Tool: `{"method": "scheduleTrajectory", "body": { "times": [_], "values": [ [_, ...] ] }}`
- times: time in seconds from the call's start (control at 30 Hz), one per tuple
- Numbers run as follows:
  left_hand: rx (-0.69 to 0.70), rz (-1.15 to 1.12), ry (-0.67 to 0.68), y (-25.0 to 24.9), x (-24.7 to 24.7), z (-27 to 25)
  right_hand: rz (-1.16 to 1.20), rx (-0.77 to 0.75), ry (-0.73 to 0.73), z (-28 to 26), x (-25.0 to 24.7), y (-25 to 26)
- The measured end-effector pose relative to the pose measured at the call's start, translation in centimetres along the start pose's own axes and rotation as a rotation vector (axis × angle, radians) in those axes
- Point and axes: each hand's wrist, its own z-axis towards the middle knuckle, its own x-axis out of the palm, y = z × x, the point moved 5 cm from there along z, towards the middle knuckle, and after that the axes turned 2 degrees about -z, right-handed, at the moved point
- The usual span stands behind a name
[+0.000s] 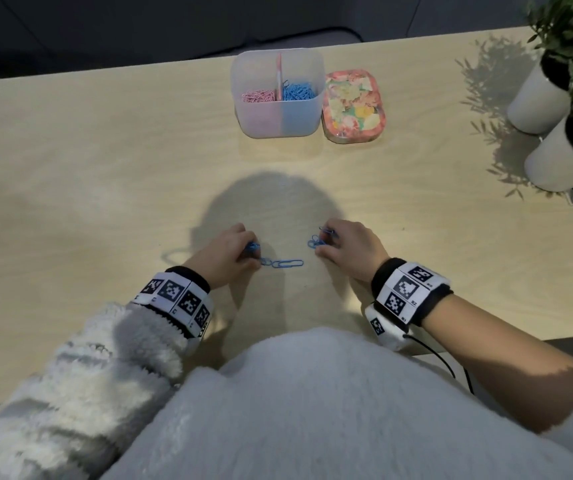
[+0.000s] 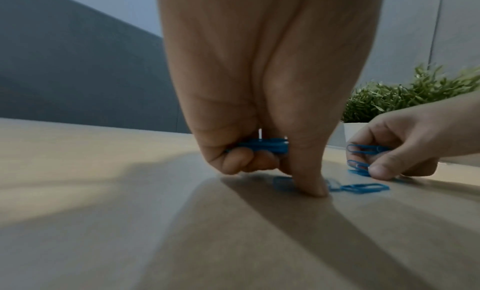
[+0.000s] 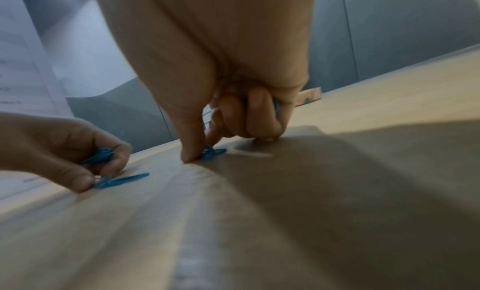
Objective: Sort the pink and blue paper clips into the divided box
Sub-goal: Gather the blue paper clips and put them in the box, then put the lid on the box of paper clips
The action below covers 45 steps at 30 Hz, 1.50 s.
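Note:
The translucent divided box (image 1: 278,123) stands at the table's far middle, with pink clips (image 1: 259,95) in its left half and blue clips (image 1: 299,91) in its right half. My left hand (image 1: 233,251) grips a bundle of blue clips (image 2: 262,147) in curled fingers, and its thumb presses on a clip on the table (image 2: 283,184). A loose blue clip (image 1: 287,264) lies between my hands. My right hand (image 1: 344,247) holds several blue clips (image 1: 326,233) in curled fingers and pinches more (image 3: 211,153) against the table.
A floral tin (image 1: 354,107) sits right beside the box. Two white pots with green plants (image 1: 551,98) stand at the far right. The wooden table (image 1: 105,168) reaches to my fleece jacket at the near edge.

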Motion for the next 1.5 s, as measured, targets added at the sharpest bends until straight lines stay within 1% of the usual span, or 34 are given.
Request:
{"method": "scheduleTrajectory", "body": {
  "times": [0.07,0.13,0.2,0.27,0.3,0.37,0.4,0.47,0.57,0.63,0.7,0.8,0.87,0.9,0.97,1.07,1.17,1.23,1.33,1.4,1.5],
  "values": [
    [0.014,0.028,-0.039,-0.1,-0.5,0.4,-0.006,0.019,-0.002,0.4,0.3,0.2],
    [-0.013,-0.006,-0.065,0.0,-1.0,0.6,-0.011,0.029,0.007,0.5,0.4,0.4],
    [-0.062,-0.104,-0.059,-0.2,-1.4,0.7,0.000,0.003,-0.002,0.7,0.4,0.3],
    [-0.105,-0.266,-0.024,-0.6,-1.2,1.1,0.064,-0.030,0.000,1.0,0.2,0.0],
    [-0.126,-0.344,-0.006,-0.8,-0.9,1.3,0.159,-0.027,0.009,1.1,0.0,-0.2],
    [-0.159,-0.436,0.029,-1.4,0.0,1.6,0.496,0.055,0.046,1.3,-0.7,-0.8],
    [-0.147,-0.414,0.044,-1.6,0.4,1.8,0.685,0.111,0.073,1.4,-1.2,-1.1],
    [-0.089,-0.224,0.071,-2.1,1.1,2.0,0.970,0.213,0.111,1.8,-2.5,-1.2],
    [0.060,0.133,0.063,-3.0,1.7,2.4,1.197,0.339,0.133,3.5,-5.1,-0.8],
    [0.155,0.243,0.053,-3.5,1.8,2.6,1.273,0.361,0.133,5.0,-7.1,0.2],
    [0.185,0.264,0.065,-3.4,1.8,2.8,1.304,0.339,0.128,6.9,-9.2,1.8],
    [0.178,0.274,0.101,-3.2,2.0,3.0,1.333,0.286,0.129,10.1,-11.8,4.6],
    [0.168,0.273,0.114,-3.1,1.9,3.1,1.304,0.272,0.101,12.3,-13.2,6.2],
    [0.147,0.252,0.112,-2.9,1.6,3.3,1.272,0.262,0.089,13.4,-13.7,7.1],
    [0.092,0.125,0.086,-2.8,0.3,3.8,1.204,0.241,0.060,15.4,-14.2,8.5],
    [0.019,-0.089,-0.061,-3.4,-3.8,5.5,1.128,0.249,0.023,18.1,-14.1,9.6],
    [-0.014,-0.173,-0.256,-5.2,-9.2,8.5,0.957,0.264,0.061,19.9,-13.4,9.4],
    [-0.031,-0.239,-0.321,-6.2,-12.1,11.4,0.874,0.230,0.056,20.6,-13.3,8.8],
    [-0.091,-0.271,-0.395,-7.2,-15.0,16.3,0.893,0.129,-0.079,20.4,-14.3,8.1],
    [-0.151,-0.266,-0.410,-7.5,-15.8,19.0,0.884,0.059,-0.225,19.5,-15.5,6.9],
    [-0.239,-0.339,-0.333,-7.6,-15.5,21.5,0.803,-0.010,-0.459,17.3,-17.1,4.4]
  ]
}}
